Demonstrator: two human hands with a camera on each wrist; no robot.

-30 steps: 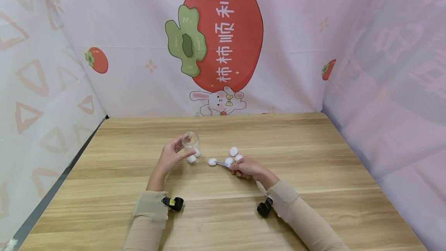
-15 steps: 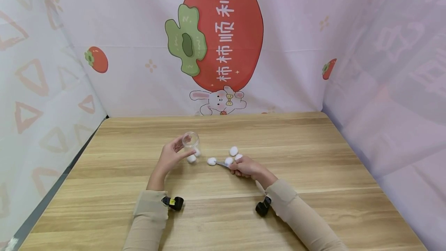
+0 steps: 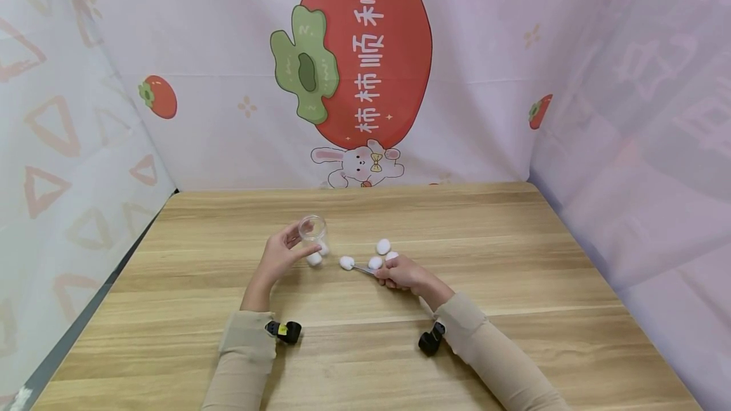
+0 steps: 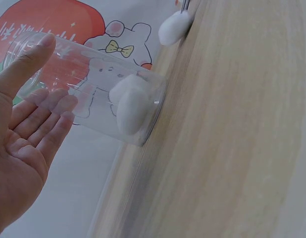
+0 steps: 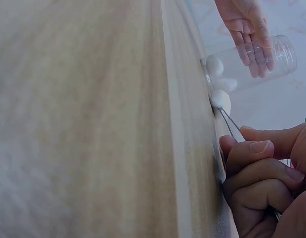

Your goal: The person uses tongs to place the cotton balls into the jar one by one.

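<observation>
My left hand point(image 3: 281, 256) holds a clear plastic jar point(image 3: 313, 233), thumb on one side and fingers on the other. The jar stands upright and uncapped on the table, with white cotton balls point(image 4: 132, 105) at its bottom. Metal tweezers point(image 3: 363, 269) are gripped in my right hand point(image 3: 404, 273), pointing left. At their tips is a cotton ball point(image 3: 346, 263), just right of the jar; in the right wrist view the tips point(image 5: 221, 109) touch this ball point(image 5: 220, 99). Whether the ball is lifted off the table is hard to tell.
Several loose cotton balls point(image 3: 383, 247) lie beside and behind my right hand, one partly hidden by it. The wooden table point(image 3: 354, 360) reaches back to a printed cloth backdrop point(image 3: 228, 144). Cloth walls also stand at left and right.
The cotton ball at the tweezer tips has shifted very slightly left and away from me and turned a little. My left hand and the jar stay in place.
</observation>
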